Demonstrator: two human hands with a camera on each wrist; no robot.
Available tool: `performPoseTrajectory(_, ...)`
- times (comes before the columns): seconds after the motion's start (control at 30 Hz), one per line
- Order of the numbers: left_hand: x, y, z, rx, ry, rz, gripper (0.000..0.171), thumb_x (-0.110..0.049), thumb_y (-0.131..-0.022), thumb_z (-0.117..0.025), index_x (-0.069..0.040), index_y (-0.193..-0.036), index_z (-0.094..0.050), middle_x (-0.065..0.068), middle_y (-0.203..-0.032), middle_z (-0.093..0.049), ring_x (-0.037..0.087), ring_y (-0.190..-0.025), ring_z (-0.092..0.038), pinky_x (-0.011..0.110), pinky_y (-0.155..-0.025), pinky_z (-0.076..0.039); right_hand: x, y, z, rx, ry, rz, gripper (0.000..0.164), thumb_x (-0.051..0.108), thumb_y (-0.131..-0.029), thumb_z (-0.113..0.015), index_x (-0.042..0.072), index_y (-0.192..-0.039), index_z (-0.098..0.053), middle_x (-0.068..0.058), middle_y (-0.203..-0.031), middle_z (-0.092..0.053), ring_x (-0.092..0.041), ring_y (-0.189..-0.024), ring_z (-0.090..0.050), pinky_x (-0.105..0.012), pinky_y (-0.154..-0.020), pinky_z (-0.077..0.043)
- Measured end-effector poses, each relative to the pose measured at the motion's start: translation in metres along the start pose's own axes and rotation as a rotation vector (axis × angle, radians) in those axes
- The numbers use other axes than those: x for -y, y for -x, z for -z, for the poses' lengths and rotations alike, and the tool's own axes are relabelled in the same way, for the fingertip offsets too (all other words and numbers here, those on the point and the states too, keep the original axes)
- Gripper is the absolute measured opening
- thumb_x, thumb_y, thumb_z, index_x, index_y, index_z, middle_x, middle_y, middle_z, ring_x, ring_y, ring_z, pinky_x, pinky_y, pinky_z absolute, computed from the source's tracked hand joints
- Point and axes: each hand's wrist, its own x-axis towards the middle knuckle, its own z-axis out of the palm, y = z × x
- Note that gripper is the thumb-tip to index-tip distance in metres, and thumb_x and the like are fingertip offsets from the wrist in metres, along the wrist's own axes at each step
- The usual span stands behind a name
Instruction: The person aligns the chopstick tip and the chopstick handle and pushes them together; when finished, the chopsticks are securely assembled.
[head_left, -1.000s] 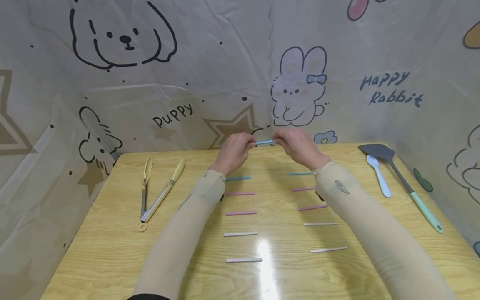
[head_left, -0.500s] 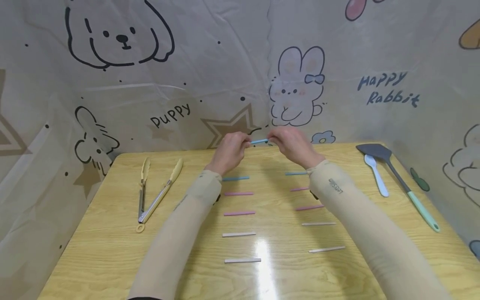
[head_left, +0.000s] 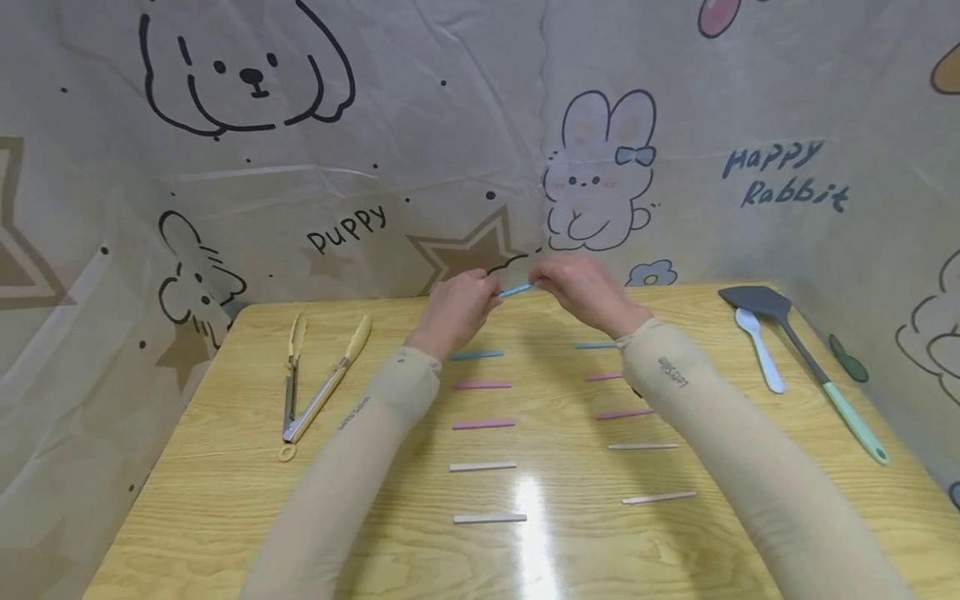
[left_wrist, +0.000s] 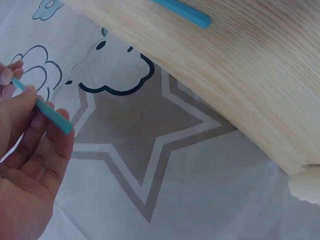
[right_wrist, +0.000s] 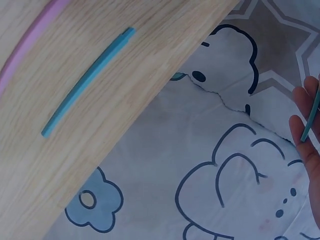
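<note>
Both hands pinch one slim blue stick point(head_left: 516, 290), held up near the table's far edge. In the head view it slants, its right part a little higher. My left hand point(head_left: 456, 312) grips its left part; in the left wrist view one blunt end of the stick point(left_wrist: 56, 119) lies over the fingers. My right hand point(head_left: 585, 292) holds the other part between thumb and fingers, partly cut off in the right wrist view. Below them on the table lie two more blue sticks, the left point(head_left: 477, 355) and the right point(head_left: 595, 345), the latter with a narrower stepped tip.
Pink sticks point(head_left: 483, 425) and white sticks point(head_left: 483, 467) lie in two columns on the wooden table point(head_left: 555, 550). Tongs point(head_left: 318, 400) lie spread at left. At right are a light-blue spoon point(head_left: 761, 354) and a spatula point(head_left: 855, 421). A printed cloth point(head_left: 450, 125) hangs behind the table.
Both hands have shifted slightly to the left with the blue stick. The stick slants more, its left part lower than before. The things on the table lie as they were.
</note>
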Motion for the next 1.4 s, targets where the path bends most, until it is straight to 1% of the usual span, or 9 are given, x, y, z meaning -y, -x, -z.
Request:
performPoseTrajectory(0.07, 0.0, 0.002, 0.001, 0.007, -0.024, 0.014, 0.015, -0.022, -0.097, -0.066, -0.009, -0.1, -0.073, 0.001, -0.088, -0.061, 0.016, -0.076, -0.059, 0.03, -0.064, -0.051, 0.0, 0.0, -0.001, -0.009, -0.004, 0.034, 0.008, 0.006, -0.092, -0.069, 0.006, -0.1, -0.07, -0.006, -0.096, -0.071, -0.022, -0.087, -0.067, -0.035, -0.079, -0.055)
performPoseTrajectory(0.23, 0.007, 0.006, 0.005, 0.028, 0.055, 0.077, 0.012, -0.017, -0.096, -0.068, -0.007, -0.093, -0.075, 0.002, -0.085, -0.062, 0.016, -0.075, -0.057, 0.03, -0.066, -0.051, -0.003, -0.001, -0.003, -0.08, 0.01, 0.124, 0.02, 0.011, -0.089, -0.075, 0.003, -0.106, -0.069, -0.008, -0.104, -0.07, -0.024, -0.093, -0.066, -0.036, -0.081, -0.055)
performPoseTrajectory(0.47, 0.033, 0.021, 0.003, 0.051, 0.183, 0.241, 0.017, -0.008, -0.094, -0.067, 0.0, -0.08, -0.073, 0.005, -0.067, -0.063, 0.016, -0.058, -0.055, 0.029, -0.054, -0.049, -0.009, 0.006, -0.003, -0.145, 0.01, 0.161, 0.038, 0.019, -0.086, -0.08, 0.001, -0.116, -0.066, -0.012, -0.113, -0.064, -0.028, -0.101, -0.061, -0.041, -0.089, -0.051)
performPoseTrajectory(0.6, 0.043, 0.031, -0.002, 0.097, 0.256, 0.343, 0.038, -0.003, -0.093, -0.065, -0.003, -0.055, -0.059, 0.001, -0.046, -0.048, 0.011, -0.04, -0.039, 0.024, -0.04, -0.037, -0.014, 0.011, -0.005, -0.112, 0.029, 0.126, 0.04, 0.025, -0.088, -0.078, 0.003, -0.119, -0.064, -0.011, -0.115, -0.064, -0.026, -0.104, -0.06, -0.04, -0.091, -0.05)
performPoseTrajectory(0.7, 0.049, 0.037, -0.005, 0.144, 0.278, 0.395, 0.05, 0.002, -0.09, -0.064, -0.009, -0.047, -0.042, -0.001, -0.041, -0.036, 0.009, -0.037, -0.029, 0.021, -0.038, -0.033, -0.016, 0.013, -0.007, -0.092, 0.045, 0.1, 0.041, 0.028, -0.089, -0.077, 0.004, -0.119, -0.064, -0.01, -0.116, -0.064, -0.026, -0.104, -0.06, -0.041, -0.092, -0.05)
performPoseTrajectory(0.8, 0.054, 0.042, -0.007, 0.19, 0.272, 0.445, 0.043, 0.007, -0.087, -0.062, -0.008, -0.053, -0.041, 0.0, -0.049, -0.037, 0.011, -0.041, -0.033, 0.023, -0.043, -0.038, -0.017, 0.016, -0.007, -0.075, 0.047, 0.076, 0.042, 0.03, -0.088, -0.076, 0.005, -0.119, -0.064, -0.01, -0.115, -0.064, -0.027, -0.104, -0.06, -0.041, -0.092, -0.05)
performPoseTrajectory(0.97, 0.062, 0.051, -0.011, 0.23, 0.282, 0.523, 0.019, 0.007, -0.086, -0.067, 0.0, -0.077, -0.052, 0.01, -0.072, -0.054, 0.019, -0.061, -0.055, 0.029, -0.061, -0.053, -0.02, 0.021, -0.009, -0.021, 0.033, 0.011, 0.042, 0.031, -0.089, -0.076, 0.005, -0.12, -0.064, -0.01, -0.118, -0.064, -0.027, -0.107, -0.061, -0.042, -0.091, -0.051)
performPoseTrajectory(1.1, 0.068, 0.058, -0.013, 0.251, 0.295, 0.556, 0.013, 0.005, -0.087, -0.069, 0.005, -0.088, -0.056, 0.015, -0.082, -0.059, 0.025, -0.073, -0.061, 0.032, -0.068, -0.055, -0.025, 0.027, -0.011, 0.061, 0.029, -0.085, 0.042, 0.034, -0.091, -0.073, 0.008, -0.122, -0.063, -0.009, -0.12, -0.063, -0.026, -0.108, -0.06, -0.041, -0.089, -0.052)
performPoseTrajectory(1.4, 0.075, 0.066, -0.018, 0.308, 0.305, 0.631, 0.014, 0.007, -0.085, -0.071, 0.011, -0.092, -0.06, 0.015, -0.069, -0.064, 0.019, -0.053, -0.062, 0.029, -0.068, -0.057, -0.032, 0.036, -0.013, 0.167, 0.026, -0.217, 0.042, 0.035, -0.092, -0.072, 0.007, -0.122, -0.065, -0.009, -0.12, -0.063, -0.027, -0.108, -0.06, -0.044, -0.092, -0.05)
